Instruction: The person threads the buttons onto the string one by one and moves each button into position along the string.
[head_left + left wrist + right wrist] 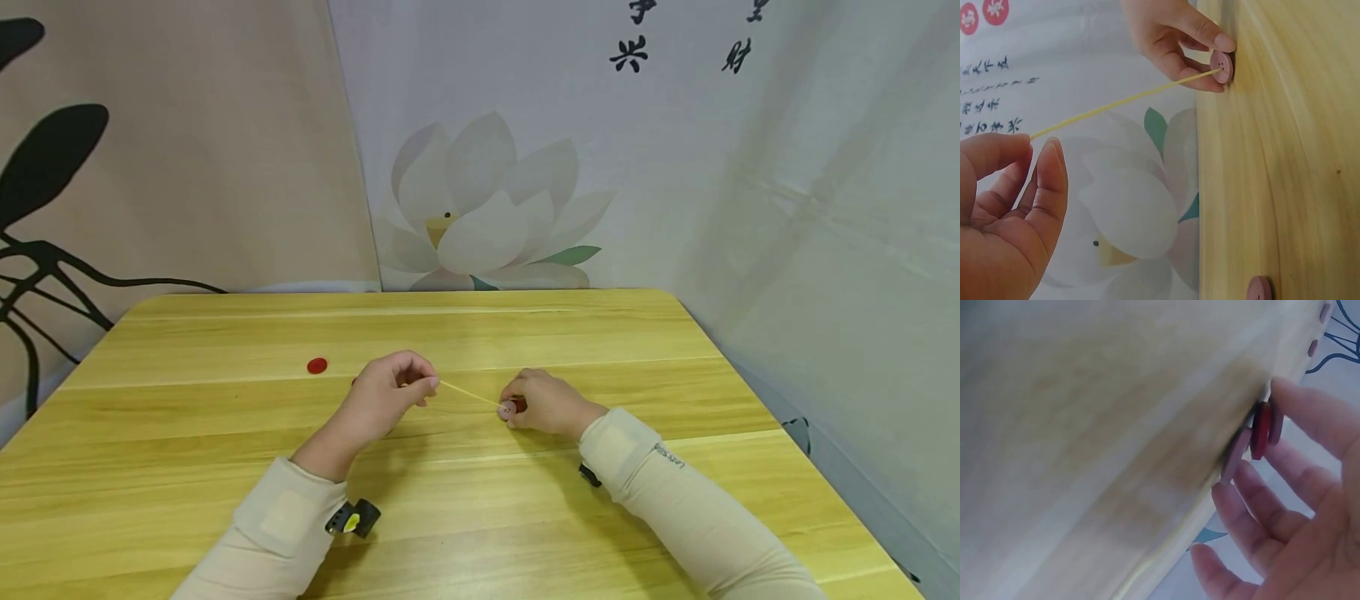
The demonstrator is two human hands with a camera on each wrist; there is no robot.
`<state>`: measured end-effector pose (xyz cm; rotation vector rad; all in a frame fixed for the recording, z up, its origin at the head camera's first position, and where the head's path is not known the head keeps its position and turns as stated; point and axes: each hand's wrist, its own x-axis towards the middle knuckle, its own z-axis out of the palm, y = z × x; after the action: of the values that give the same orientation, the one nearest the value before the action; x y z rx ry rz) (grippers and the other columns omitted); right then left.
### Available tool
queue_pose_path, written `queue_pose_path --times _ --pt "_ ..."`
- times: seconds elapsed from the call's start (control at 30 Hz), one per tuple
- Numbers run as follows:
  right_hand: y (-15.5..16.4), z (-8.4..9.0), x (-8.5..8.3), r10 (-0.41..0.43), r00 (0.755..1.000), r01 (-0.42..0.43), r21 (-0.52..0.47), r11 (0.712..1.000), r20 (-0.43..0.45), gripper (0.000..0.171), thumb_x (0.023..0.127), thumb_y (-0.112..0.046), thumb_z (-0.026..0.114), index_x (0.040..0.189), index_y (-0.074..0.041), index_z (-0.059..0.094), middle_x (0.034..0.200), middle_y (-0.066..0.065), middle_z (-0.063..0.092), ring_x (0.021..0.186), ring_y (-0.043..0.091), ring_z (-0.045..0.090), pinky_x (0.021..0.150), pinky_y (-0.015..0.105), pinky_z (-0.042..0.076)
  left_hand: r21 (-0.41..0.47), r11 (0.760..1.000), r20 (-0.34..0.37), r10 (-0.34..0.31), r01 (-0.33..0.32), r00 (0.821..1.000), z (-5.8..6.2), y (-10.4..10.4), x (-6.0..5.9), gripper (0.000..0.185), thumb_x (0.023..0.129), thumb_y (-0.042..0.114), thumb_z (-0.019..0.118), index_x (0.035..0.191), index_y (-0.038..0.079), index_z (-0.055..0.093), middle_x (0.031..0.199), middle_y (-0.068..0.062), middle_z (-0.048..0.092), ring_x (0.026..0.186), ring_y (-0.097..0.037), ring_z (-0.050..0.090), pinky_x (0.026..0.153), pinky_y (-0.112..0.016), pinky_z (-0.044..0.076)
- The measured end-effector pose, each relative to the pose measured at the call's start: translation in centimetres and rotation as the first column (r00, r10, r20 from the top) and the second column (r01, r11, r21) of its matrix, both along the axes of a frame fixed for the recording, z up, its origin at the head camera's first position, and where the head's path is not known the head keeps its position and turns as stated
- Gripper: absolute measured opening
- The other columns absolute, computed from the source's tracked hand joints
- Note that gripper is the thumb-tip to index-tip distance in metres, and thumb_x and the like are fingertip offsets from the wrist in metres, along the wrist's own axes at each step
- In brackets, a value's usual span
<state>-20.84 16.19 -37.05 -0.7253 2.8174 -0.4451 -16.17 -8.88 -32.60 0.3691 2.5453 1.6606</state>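
table (pixel 225 433): light wood grain, smooth, slight sheen | pink button (pixel 1222 67) on it: matt plastic look | red buttons (pixel 1261 429) beside that: glossier plastic | string (pixel 1116 103): thin pale yellow, looks smooth | backdrop (pixel 675 167) behind table: printed cloth, matt, wrinkly
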Motion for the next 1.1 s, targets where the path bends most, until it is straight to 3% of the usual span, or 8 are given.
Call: queue_pose_path --times 0.13,0.27,0.5,0.6,0.77,0.87,0.93,1.1 --pt "0.1 0.1 0.0 -0.004 1.0 0.005 -0.024 1.0 0.02 0.034 0.086 -0.022 0.074 0.117 -0.01 0.068 0.115 0.004 0.061 0.108 0.023 0.055 0.097 0.04 0.044 0.001 1.0 0.008 0.001 -0.002 1.0 -0.2 -0.1 -0.1 0.01 0.096 0.011 0.061 0.098 0.001 0.062 0.089 -0.011 0.063 0.077 -0.024 0.059 0.069 -0.034 0.05" --pt "0.3 0.3 0.0 -0.033 0.996 0.042 -0.112 0.993 0.08 0.041 0.089 -0.026 0.072 0.124 -0.007 0.063 0.124 0.008 0.057 0.114 0.024 0.054 0.1 0.041 0.043 -0.001 1.0 0.012 0.005 -0.005 1.0 -0.4 -0.1 -0.2 0.01 0.096 0.011 0.06 0.098 0.001 0.062 0.09 -0.014 0.063 0.079 -0.027 0.06 0.073 -0.039 0.051" --pt "0.3 1.0 0.0 -0.134 0.971 0.185 -0.266 0.946 0.198 0.046 0.089 -0.026 0.071 0.13 -0.011 0.059 0.137 0.009 0.049 0.126 0.028 0.048 0.102 0.045 0.041 -0.004 1.0 0.006 0.008 -0.008 1.0 -0.7 -0.2 -0.4 0.009 0.096 0.01 0.06 0.098 0.001 0.062 0.087 -0.01 0.063 0.08 -0.032 0.06 0.075 -0.043 0.052" --pt "0.2 0.9 0.1 -0.155 0.96 0.231 -0.347 0.909 0.233 0.043 0.091 -0.019 0.069 0.131 -0.008 0.057 0.137 0.01 0.048 0.116 0.025 0.055 0.095 0.04 0.047 -0.001 1.0 0.005 0.008 -0.008 1.0 -0.8 -0.2 -0.4 0.008 0.096 0.009 0.06 0.097 0.001 0.062 0.086 -0.01 0.063 0.081 -0.033 0.061 0.075 -0.044 0.052" --pt "-0.3 1.4 0.6 -0.128 0.942 0.274 -0.489 0.828 0.311 0.043 0.093 -0.012 0.065 0.133 -0.003 0.054 0.134 0.019 0.046 0.08 0.023 0.064 0.075 0.034 0.056 0.002 1.0 0.001 0.01 -0.01 1.0 -0.9 -0.2 -0.4 0.007 0.095 0.008 0.06 0.097 0.002 0.062 0.086 -0.01 0.063 0.078 -0.029 0.061 0.076 -0.045 0.052" --pt "-0.6 2.0 1.0 -0.138 0.94 0.289 -0.517 0.806 0.311 0.041 0.093 -0.014 0.065 0.133 -0.006 0.055 0.132 0.02 0.047 0.079 0.027 0.063 0.073 0.037 0.057 0.0 1.0 -0.002 0.011 -0.011 1.0 -1.0 -0.2 -0.5 0.007 0.095 0.008 0.06 0.096 0.002 0.062 0.085 -0.008 0.063 0.077 -0.027 0.061 0.076 -0.045 0.052" --pt "-0.8 2.3 1.2 -0.157 0.948 0.284 -0.51 0.812 0.277 0.039 0.094 -0.018 0.065 0.131 -0.011 0.057 0.131 0.017 0.049 0.088 0.027 0.062 0.075 0.038 0.056 0.002 1.0 -0.003 0.01 -0.01 1.0 -1.0 -0.1 -0.4 0.007 0.095 0.008 0.06 0.096 0.002 0.062 0.085 -0.008 0.063 0.077 -0.026 0.061 0.076 -0.045 0.052" --pt "-1.3 2.7 1.5 -0.18 0.97 0.24 -0.507 0.828 0.165 0.033 0.094 -0.024 0.065 0.126 -0.016 0.061 0.124 0.008 0.059 0.112 0.025 0.055 0.099 0.045 0.043 0.009 1.0 -0.005 0.012 -0.012 1.0 -1.1 -0.1 -0.4 0.007 0.095 0.008 0.06 0.096 0.001 0.062 0.085 -0.008 0.063 0.075 -0.018 0.06 0.076 -0.045 0.053"
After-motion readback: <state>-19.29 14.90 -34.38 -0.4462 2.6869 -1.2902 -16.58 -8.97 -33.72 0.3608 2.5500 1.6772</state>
